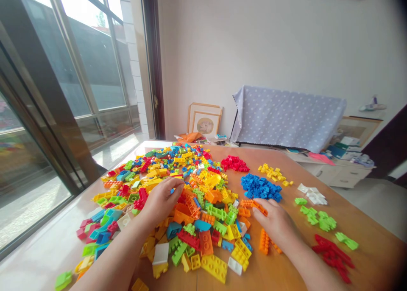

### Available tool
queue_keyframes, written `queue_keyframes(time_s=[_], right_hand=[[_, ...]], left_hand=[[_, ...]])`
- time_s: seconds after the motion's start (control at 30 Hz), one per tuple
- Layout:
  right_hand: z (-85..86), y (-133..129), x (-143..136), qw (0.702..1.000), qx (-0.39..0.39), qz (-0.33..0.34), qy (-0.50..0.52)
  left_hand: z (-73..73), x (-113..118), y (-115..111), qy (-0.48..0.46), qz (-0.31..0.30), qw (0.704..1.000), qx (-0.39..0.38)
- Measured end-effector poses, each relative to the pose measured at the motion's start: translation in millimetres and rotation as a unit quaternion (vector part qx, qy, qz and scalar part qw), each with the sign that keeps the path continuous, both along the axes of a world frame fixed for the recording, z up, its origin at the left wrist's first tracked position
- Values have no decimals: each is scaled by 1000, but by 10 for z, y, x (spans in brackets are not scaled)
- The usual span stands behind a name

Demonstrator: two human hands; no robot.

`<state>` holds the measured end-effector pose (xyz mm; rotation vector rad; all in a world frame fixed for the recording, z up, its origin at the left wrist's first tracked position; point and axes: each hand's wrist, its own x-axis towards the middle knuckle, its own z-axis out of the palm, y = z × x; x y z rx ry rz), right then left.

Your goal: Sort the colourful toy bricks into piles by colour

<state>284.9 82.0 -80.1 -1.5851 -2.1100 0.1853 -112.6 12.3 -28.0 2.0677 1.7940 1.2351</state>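
Observation:
A large heap of mixed toy bricks covers the left and middle of the wooden table. Over its middle is my left hand, fingers bent down among red and orange pieces; what its fingertips hold, if anything, is hidden. My right hand, at the heap's right edge, pinches an orange brick between thumb and fingers. Just below that hand lie loose orange bricks. Beyond it sits a pile of blue bricks.
Separate groups stand on the table: red bricks, yellow bricks, white pieces, green pieces and long red pieces. A glass window is at left; a dotted cloth hangs behind the table.

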Motion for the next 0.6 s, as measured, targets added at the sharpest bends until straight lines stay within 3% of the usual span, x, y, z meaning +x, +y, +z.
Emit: queue_keyframes(time_s=[0.1, 0.2, 0.3, 0.37, 0.47, 0.6], right_hand=[[239, 4, -395, 996, 4, 36, 81], [508, -22, -1033, 984, 8, 96, 148], [705, -58, -1637, 954, 1, 153, 257], [768, -85, -1870, 922, -28, 186, 339], [764, -98, -1853, 890, -37, 188, 415], [688, -18, -1257, 902, -25, 93, 420]], left_hand=[[-14, 1, 9, 3, -2, 1000, -3], [-12, 2, 8, 9, -3, 1000, -3], [-10, 1, 1, 8, 4, 1000, 1], [-11, -1, -5, 3, 14, 1000, 9], [-10, -3, -9, 3, 26, 1000, 16], [-22, -9, 14, 16, 29, 999, 17]])
